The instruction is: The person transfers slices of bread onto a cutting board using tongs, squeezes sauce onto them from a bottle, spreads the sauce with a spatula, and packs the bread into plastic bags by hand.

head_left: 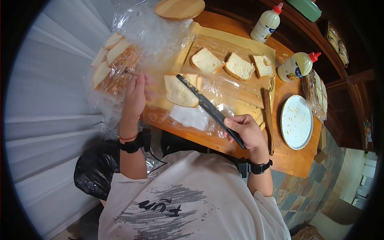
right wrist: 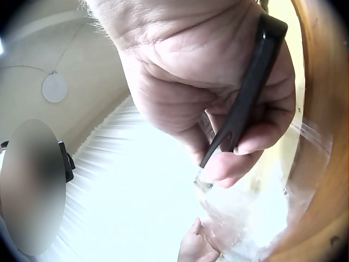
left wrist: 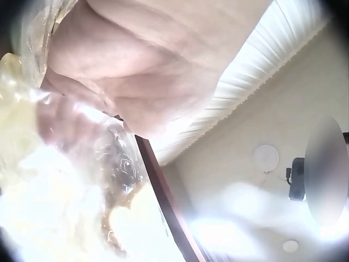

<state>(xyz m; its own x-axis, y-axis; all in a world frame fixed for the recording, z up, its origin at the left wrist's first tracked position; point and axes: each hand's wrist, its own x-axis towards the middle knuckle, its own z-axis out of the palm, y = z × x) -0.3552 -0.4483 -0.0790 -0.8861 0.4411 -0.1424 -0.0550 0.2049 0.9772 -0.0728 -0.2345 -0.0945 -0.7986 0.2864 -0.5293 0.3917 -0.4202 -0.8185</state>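
My right hand [head_left: 249, 130] grips a long, flat black knife [head_left: 210, 105] with pale residue along it. Its far end overlaps a stack of bread slices [head_left: 178, 91] lying on clear plastic. In the right wrist view, the black handle [right wrist: 255, 82] runs across my palm, with fingers curled around it. My left hand [head_left: 135, 98] is beside the clear plastic bag [head_left: 158, 44], its fingers extended and partly covered by film. The left wrist view shows the palm [left wrist: 147, 71] with blurred fingers under shiny plastic. Bagged bread slices [head_left: 114, 60] lie just beyond that hand.
Several bread slices [head_left: 239, 66] rest on a wooden board [head_left: 244, 93] at the back. Two red-capped bottles [head_left: 265, 25] stand behind and to the right. A white plate [head_left: 297, 122] with crumbs and a wooden-handled tool [head_left: 267, 120] are on the right. A round wooden lid [head_left: 180, 9] lies at the back.
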